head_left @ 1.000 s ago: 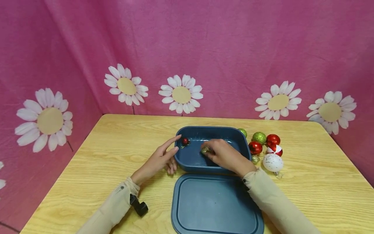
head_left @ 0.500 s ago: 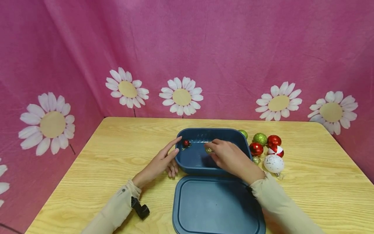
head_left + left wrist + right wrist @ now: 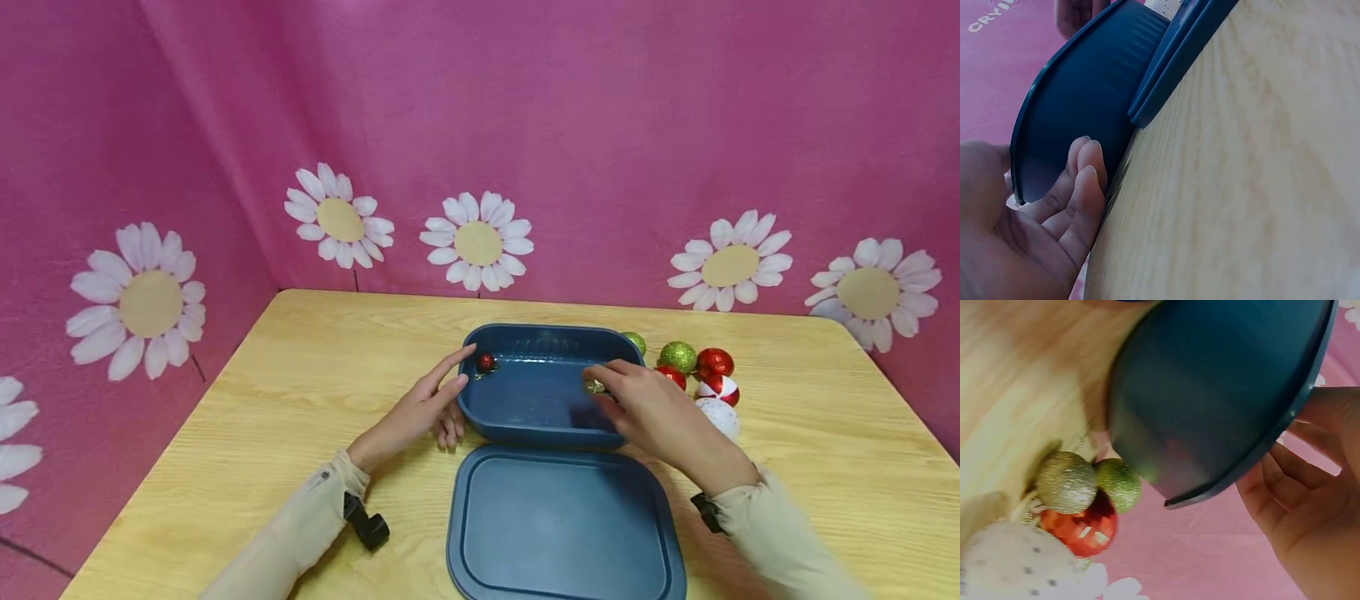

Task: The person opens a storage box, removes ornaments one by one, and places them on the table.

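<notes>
A dark blue rectangular box (image 3: 525, 433) stands on the table. At its left end my left hand (image 3: 412, 412) rests index finger and thumb on the rim, the other fingers loosely bent by the outer wall, as the left wrist view also shows. Inside lies a small red bauble (image 3: 487, 362) near the left end. My right hand (image 3: 660, 412) reaches over the right rim and pinches a small gold bauble (image 3: 595, 386) inside the box. In the right wrist view, the box wall (image 3: 1210, 394) hides the fingertips of my right hand (image 3: 1316, 494).
The flat blue lid (image 3: 566, 525) lies in front of the box. Right of the box sit green (image 3: 678, 357), red (image 3: 715, 362), red-and-white (image 3: 718, 389) and white speckled baubles (image 3: 718, 417); another gold one (image 3: 1066, 482) shows in the right wrist view. A pink flowered cloth (image 3: 600, 150) hangs behind.
My right hand has moved right inside the box with the gold bauble, from near the middle toward the right end. The left hand stays at the left rim. The view has shifted slightly.
</notes>
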A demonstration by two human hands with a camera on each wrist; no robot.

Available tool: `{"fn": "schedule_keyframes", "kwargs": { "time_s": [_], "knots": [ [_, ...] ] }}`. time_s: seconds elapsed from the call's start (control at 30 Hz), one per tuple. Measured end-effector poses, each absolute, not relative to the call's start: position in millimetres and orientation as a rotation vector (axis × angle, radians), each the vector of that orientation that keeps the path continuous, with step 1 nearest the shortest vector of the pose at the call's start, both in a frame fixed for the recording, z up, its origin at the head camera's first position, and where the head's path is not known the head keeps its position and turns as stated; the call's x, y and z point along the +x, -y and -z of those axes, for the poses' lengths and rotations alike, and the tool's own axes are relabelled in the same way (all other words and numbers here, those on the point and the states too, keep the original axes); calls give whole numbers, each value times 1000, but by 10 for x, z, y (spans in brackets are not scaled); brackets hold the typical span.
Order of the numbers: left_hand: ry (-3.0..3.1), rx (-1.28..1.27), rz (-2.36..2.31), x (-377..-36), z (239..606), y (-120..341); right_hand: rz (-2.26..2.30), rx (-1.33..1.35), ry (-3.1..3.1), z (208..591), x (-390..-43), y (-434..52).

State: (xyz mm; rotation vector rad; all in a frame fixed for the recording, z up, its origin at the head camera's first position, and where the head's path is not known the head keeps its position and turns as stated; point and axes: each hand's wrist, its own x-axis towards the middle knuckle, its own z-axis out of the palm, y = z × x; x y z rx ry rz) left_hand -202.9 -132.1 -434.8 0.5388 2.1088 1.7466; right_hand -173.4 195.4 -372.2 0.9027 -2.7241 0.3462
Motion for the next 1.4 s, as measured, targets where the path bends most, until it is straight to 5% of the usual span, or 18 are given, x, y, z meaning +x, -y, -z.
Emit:
{"fn": "schedule_keyframes", "kwargs": {
  "time_s": [1.4],
  "knots": [
    [-2125, 570, -1718, -2035, 4332, 1326, -502, 634, 2658, 3541, -2007, -3026]
  ]
}}
